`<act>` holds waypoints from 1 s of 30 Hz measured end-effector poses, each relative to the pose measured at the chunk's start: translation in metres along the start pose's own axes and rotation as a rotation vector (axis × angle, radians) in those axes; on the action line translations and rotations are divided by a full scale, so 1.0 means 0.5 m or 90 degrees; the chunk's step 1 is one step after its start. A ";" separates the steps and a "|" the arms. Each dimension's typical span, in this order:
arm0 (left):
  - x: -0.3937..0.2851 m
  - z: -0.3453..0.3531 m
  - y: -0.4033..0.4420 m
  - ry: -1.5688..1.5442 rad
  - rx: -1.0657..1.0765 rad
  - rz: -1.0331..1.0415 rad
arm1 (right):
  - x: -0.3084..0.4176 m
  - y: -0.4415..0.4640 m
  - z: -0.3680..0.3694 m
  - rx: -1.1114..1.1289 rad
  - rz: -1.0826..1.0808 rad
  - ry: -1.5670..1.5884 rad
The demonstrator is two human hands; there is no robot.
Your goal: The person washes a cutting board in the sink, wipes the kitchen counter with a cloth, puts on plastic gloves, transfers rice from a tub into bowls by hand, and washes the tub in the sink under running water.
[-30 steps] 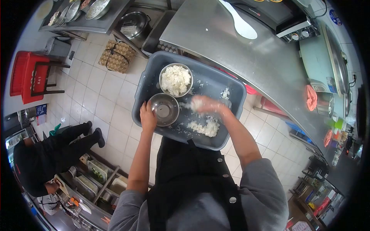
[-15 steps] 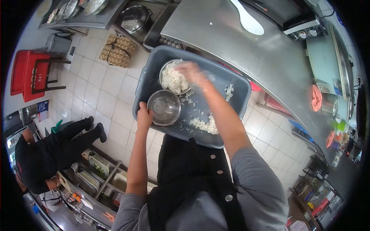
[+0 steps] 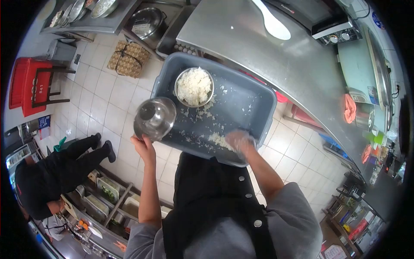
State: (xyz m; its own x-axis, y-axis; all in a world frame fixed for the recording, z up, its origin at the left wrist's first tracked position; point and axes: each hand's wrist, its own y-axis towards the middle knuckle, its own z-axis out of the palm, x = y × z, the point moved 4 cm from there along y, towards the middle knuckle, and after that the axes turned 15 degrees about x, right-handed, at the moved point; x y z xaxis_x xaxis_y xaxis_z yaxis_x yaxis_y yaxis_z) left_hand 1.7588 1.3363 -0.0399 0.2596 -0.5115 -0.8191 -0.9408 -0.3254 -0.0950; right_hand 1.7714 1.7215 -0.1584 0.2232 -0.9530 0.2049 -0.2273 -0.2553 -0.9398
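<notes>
My left hand [image 3: 145,148] grips the rim of a metal bowl [image 3: 167,113], tilted over the left edge of a grey plastic tub [image 3: 254,96]. My right hand [image 3: 239,141], in a clear plastic glove, is low at the tub's near right corner, over a small pile of cooked rice [image 3: 218,140]. Motion blur hides how its fingers are set. A second metal bowl [image 3: 177,98], heaped with white rice [image 3: 194,86], rests inside the tub at the far left. Loose grains are scattered across the tub floor.
A steel counter [image 3: 233,47] beyond the tub bears a white rice paddle [image 3: 276,23] and a microwave oven [image 3: 302,17]. Tied egg trays [image 3: 128,59] sit on the tiled floor. Another person [image 3: 56,166] stands to the left beside food containers [image 3: 108,190]. A red chair [image 3: 34,84] is farther back.
My left hand has carried its bowl left, from inside the tub to its edge. My right hand has moved from the rice-filled bowl down to the near right corner.
</notes>
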 end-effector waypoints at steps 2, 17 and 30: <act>-0.006 -0.015 -0.015 -0.001 -0.026 0.009 | 0.010 -0.011 -0.113 -0.102 -0.029 0.003; -0.031 -0.022 -0.043 -0.202 -0.155 -0.032 | 0.100 -0.085 -0.271 -0.336 -0.532 1.061; -0.016 0.006 0.005 -0.367 -0.163 -0.046 | -0.070 -0.386 -0.472 -0.737 -0.549 1.049</act>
State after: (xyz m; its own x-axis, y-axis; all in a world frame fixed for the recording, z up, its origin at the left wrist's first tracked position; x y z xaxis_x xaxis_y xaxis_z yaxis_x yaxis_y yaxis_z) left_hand 1.7534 1.3420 -0.0354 0.0948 0.0059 -0.9955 -0.8251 -0.5590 -0.0819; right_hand 1.5838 1.7657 0.0805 -0.0840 0.3293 0.9405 -0.9915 0.0670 -0.1120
